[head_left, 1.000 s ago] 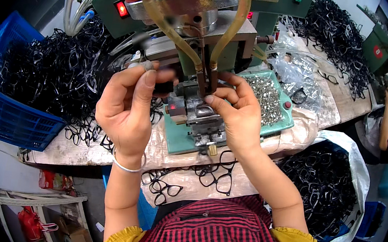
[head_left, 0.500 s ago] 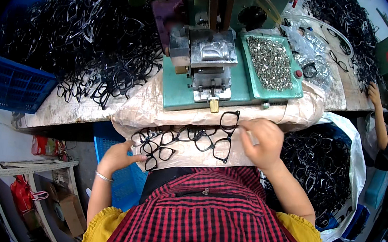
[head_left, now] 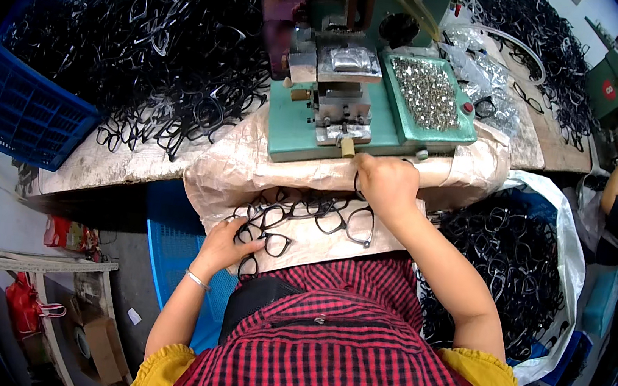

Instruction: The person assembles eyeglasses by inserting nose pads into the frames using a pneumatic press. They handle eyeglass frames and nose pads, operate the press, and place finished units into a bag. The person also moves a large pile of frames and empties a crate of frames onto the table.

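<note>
Blue crate (head_left: 21, 111) sits at the far left of the frame under a heap of black frames (head_left: 158, 46). Lower centre-left, our left hand (head_left: 223, 244) pinches one frame from the row of glasses (head_left: 298, 218) lying on the brown paper (head_left: 251, 167). Just right of centre, our right hand (head_left: 386, 186) closes on a frame (head_left: 360, 222) below the green machine (head_left: 352, 83). At right, a white bag (head_left: 566, 245) holds more frames.

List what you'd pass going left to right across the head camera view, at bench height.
Blue crate → heap of black eyeglass frames → green press machine → tray of small metal parts → white sack of frames.
</note>
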The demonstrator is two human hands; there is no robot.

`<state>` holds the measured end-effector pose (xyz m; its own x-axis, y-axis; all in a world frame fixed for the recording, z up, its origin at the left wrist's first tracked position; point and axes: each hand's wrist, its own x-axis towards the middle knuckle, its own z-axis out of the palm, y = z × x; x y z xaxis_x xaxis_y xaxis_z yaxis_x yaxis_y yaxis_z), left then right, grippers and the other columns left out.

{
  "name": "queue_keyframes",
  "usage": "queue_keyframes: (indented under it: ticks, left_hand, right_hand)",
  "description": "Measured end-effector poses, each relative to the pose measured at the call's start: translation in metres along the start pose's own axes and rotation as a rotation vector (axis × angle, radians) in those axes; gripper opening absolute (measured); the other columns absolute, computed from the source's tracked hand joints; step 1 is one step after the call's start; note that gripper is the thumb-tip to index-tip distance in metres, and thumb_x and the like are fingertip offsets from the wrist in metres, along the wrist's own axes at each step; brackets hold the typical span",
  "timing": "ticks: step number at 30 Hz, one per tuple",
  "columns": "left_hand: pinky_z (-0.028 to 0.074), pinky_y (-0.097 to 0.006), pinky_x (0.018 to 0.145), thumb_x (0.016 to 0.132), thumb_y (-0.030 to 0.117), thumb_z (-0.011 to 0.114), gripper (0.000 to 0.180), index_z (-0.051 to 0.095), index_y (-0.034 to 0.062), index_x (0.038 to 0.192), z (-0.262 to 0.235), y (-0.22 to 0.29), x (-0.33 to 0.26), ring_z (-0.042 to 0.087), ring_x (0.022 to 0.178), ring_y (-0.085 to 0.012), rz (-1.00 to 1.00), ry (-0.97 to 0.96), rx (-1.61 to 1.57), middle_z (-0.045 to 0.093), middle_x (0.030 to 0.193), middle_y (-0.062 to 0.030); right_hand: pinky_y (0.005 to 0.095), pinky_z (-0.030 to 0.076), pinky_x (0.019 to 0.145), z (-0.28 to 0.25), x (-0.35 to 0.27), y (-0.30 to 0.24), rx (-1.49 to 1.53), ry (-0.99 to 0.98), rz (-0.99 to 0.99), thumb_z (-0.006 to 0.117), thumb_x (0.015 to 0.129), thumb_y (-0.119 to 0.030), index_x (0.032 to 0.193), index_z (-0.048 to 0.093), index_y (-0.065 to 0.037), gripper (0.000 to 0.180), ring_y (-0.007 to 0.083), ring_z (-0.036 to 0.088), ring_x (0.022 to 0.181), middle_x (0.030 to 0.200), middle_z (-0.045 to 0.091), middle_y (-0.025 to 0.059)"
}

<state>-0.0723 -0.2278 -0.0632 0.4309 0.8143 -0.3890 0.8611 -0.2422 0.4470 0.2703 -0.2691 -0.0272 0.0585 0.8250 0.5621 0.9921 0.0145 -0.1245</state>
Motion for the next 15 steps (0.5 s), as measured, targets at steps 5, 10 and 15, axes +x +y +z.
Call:
queue_keyframes:
  ticks: [5,10,15]
  left_hand:
    - [0.046,-0.040,0.096,0.077,0.047,0.077,0.071,0.058,0.0009,0.128,-0.001,0.027,0.008,0.057,0.113,-0.0371,0.225,-0.066,-0.082,0.060,0.122,-0.0233]
    - [0.047,-0.041,0.096,0.078,0.044,0.077,0.070,0.056,0.0025,0.130,-0.001,0.074,0.002,0.057,0.114,-0.0376,0.328,-0.069,-0.096,0.059,0.123,-0.0225]
    - [0.041,-0.045,0.104,0.069,0.053,0.080,0.097,0.042,0.0019,0.142,-0.021,0.052,0.002,0.048,0.124,-0.0452,0.285,0.033,0.085,0.047,0.136,-0.0304]
  right_hand:
    - [0.0416,0.052,0.057,-0.012,-0.002,-0.004,0.094,-0.126,0.224,0.063,0.080,-0.019,0.089,0.072,-0.015,0.013,0.0302,0.066,0.059,0.061,0.065,0.0107]
    - [0.0407,0.051,0.057,-0.018,-0.010,0.004,0.190,-0.010,0.338,0.070,0.080,-0.028,0.091,0.073,-0.015,0.017,0.0303,0.065,0.059,0.061,0.064,0.0104]
    - [0.0398,0.049,0.050,0.000,-0.009,-0.005,-0.005,0.091,0.305,0.071,0.079,-0.029,0.076,0.068,-0.011,0.018,0.0296,0.063,0.052,0.056,0.062,0.0103]
